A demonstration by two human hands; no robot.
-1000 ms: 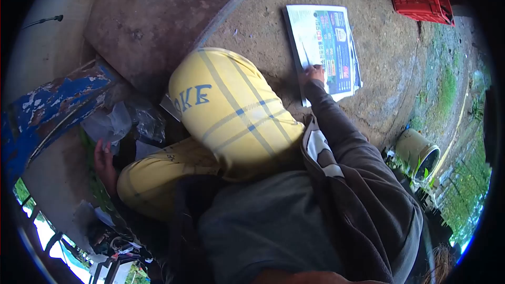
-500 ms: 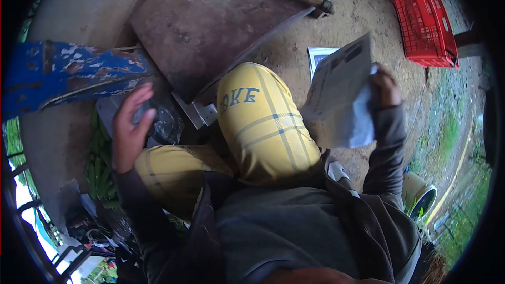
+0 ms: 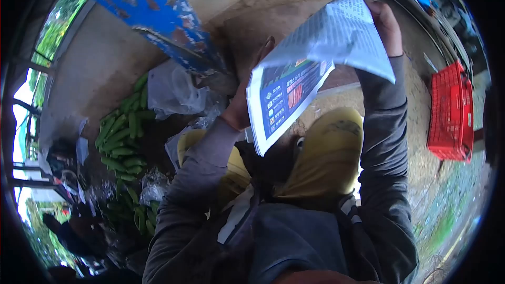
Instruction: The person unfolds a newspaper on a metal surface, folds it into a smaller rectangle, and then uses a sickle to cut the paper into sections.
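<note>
I hold a printed newspaper sheet (image 3: 310, 68) up in front of me with both hands. My right hand (image 3: 385, 23) grips its upper right corner. My left hand (image 3: 243, 94) holds its left edge from behind, fingers mostly hidden by the paper. The sheet is partly unfolded, with a blue and red printed panel facing me. Below it are my knees in yellow trousers (image 3: 329, 155) and my grey sleeves.
Bunches of green bananas (image 3: 122, 131) lie on the ground at the left, beside crumpled clear plastic bags (image 3: 171, 92). A blue peeling beam (image 3: 152, 10) rises at the top. A red crate (image 3: 451, 113) stands on the dirt at the right.
My right hand lifted the newspaper off the ground and raised it high. My left hand left the plastic bags and took the sheet's left edge. The view swung left toward the bananas.
</note>
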